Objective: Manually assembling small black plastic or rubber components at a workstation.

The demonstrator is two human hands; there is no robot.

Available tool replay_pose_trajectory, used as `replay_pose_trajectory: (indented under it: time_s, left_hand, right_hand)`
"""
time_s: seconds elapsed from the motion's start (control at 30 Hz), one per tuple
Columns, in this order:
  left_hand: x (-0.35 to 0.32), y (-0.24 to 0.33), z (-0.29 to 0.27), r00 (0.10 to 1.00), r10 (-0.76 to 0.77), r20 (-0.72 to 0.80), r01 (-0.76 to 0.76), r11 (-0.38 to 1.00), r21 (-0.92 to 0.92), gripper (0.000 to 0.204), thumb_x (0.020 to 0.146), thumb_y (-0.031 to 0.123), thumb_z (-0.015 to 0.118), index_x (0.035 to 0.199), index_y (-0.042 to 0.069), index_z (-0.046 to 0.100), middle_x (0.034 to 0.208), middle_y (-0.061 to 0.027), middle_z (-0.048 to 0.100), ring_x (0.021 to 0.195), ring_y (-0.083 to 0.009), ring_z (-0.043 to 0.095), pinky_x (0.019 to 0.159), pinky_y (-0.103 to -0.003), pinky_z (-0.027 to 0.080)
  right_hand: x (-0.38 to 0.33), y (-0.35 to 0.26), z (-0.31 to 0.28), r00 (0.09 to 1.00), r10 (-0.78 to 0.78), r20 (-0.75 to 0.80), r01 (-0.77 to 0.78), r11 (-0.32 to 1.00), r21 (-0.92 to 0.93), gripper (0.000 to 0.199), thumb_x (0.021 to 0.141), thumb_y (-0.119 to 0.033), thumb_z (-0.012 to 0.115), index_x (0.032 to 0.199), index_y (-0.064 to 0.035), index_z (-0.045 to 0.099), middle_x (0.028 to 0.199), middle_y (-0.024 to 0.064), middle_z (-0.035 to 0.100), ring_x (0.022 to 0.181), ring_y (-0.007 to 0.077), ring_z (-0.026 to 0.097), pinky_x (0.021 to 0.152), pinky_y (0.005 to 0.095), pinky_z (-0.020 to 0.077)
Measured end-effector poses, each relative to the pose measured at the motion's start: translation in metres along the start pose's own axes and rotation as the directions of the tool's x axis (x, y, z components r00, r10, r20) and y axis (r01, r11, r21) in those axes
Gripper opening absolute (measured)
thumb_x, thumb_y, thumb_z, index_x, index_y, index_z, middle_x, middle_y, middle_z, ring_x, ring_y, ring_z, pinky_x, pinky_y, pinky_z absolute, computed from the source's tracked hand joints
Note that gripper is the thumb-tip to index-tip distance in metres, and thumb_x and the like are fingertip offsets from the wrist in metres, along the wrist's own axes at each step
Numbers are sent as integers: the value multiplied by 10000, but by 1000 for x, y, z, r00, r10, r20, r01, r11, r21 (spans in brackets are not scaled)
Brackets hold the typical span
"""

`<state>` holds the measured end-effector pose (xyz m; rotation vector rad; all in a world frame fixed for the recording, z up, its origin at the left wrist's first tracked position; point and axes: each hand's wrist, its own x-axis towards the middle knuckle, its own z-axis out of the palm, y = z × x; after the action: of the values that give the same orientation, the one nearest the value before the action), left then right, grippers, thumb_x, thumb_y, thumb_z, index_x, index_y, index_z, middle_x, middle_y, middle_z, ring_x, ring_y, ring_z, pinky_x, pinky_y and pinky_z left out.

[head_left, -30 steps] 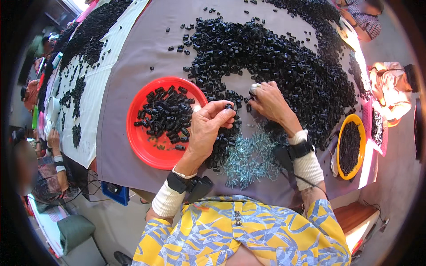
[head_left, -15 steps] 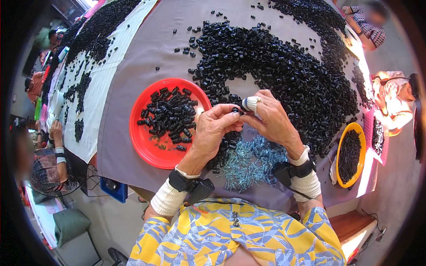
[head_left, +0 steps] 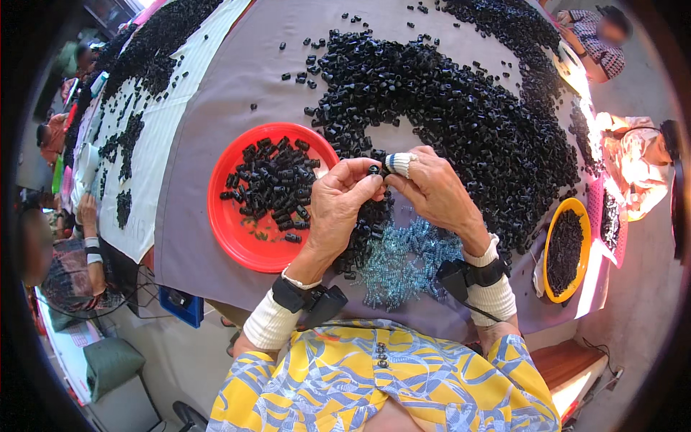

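Fingers (head_left: pixel 368 189) of my left hand (head_left: pixel 330 212) pinch a small black part (head_left: pixel 374 170), thumb against forefinger, its round end turned up toward me. My right hand (head_left: pixel 443 198) meets it from the other side, fingers drawn in close; I cannot tell whether their tips grip a piece too. A white finger sleeve (head_left: pixel 399 164) with a dark band covers one of them.

Faint handwritten marks (head_left: pixel 134 234) show on the white cloth (head_left: pixel 162 155) off to my left, too blurred to read.

The pinched part sits above the grey cloth (head_left: pixel 188 209), between the heap of black pieces (head_left: pixel 461 101) beyond my hands and the pale blue springs (head_left: pixel 407 263) on my near side.

Just beside my left hand, the red basin (head_left: pixel 229 229) holds loose black parts, mostly lying jumbled. To my right, the yellow bowl (head_left: pixel 584 248) is filled with dark, thin pieces, and the pink basket (head_left: pixel 597 198) next to it holds black ones.
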<state>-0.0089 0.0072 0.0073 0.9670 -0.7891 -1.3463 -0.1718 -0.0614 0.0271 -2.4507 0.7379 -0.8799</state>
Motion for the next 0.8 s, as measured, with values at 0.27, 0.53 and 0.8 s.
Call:
replay_pose_trajectory:
  time_s: [0.27, 0.53, 0.8]
  left_hand:
    - [-3, 0, -2, 1000, -2, 31, 0, 999, 50, 245, 877, 56, 616, 1110, -21, 617, 902, -72, 669, 770, -115, 630, 739, -249, 524]
    - [-2, 4, 4, 1000, -12, 11, 11, 995, 96, 249, 888, 59, 612, 1119, -35, 616, 875, -57, 671, 762, -80, 615, 708, -209, 513]
    - [-1, 5, 5, 999, 25, 19, -29, 979, 203, 244, 877, 41, 620, 1110, -33, 618, 870, -57, 664, 757, -87, 607, 708, -218, 500]
  right_hand:
    - [2, -6, -8, 997, -75, -31, 76, 996, 48, 115, 741, -110, 651, 695, -27, 587, 662, 92, 563, 665, 267, 549, 708, 360, 411]
    - [7, -7, -12, 969, -98, -227, 99, 995, -9, 139, 697, -98, 719, 707, -24, 601, 658, 74, 572, 625, 244, 536, 718, 356, 412]
    - [5, -7, -10, 973, -120, -199, 114, 993, -40, 171, 689, -110, 744, 716, -16, 605, 673, 73, 566, 644, 243, 535, 762, 379, 412]
